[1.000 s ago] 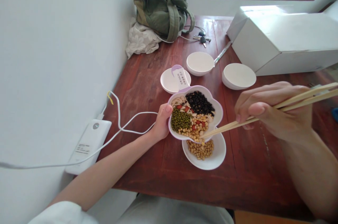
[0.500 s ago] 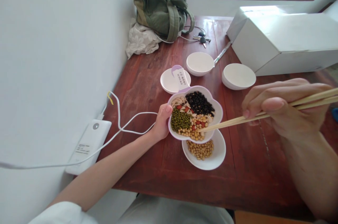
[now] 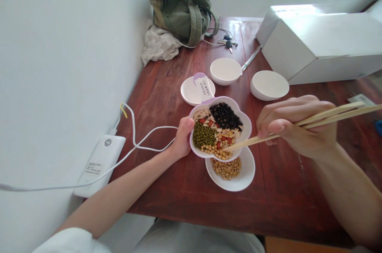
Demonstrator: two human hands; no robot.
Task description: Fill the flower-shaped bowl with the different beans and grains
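Note:
My left hand (image 3: pixel 183 138) grips the left edge of a flower-shaped tray (image 3: pixel 246 123) with a lilac rim and a labelled handle. In it lie black beans (image 3: pixel 225 116), green mung beans (image 3: pixel 204 134), yellow soybeans (image 3: pixel 213 150), pale seeds and some red peanuts (image 3: pixel 225 141). My right hand (image 3: pixel 295 123) is closed round a pair of wooden chopsticks (image 3: pixel 253 140), whose tips touch the soybeans near the tray's lower edge. Below the tray, partly covered by it, stands a white bowl (image 3: pixel 249 173) holding soybeans (image 3: pixel 228 168).
Three more white bowls stand behind: one (image 3: pixel 188 94) under the tray's handle, one (image 3: pixel 226 71) further back, one (image 3: pixel 269 84) at right. A large white box (image 3: pixel 322 46), keys (image 3: pixel 228 44) and a green bag (image 3: pixel 185 10) lie beyond. A power bank (image 3: pixel 103 161) with cable leans at left.
My right hand has moved left, closer to the tray, with its grip nearer the chopstick tips. The tips stay among the soybeans; the tray and left hand keep their place.

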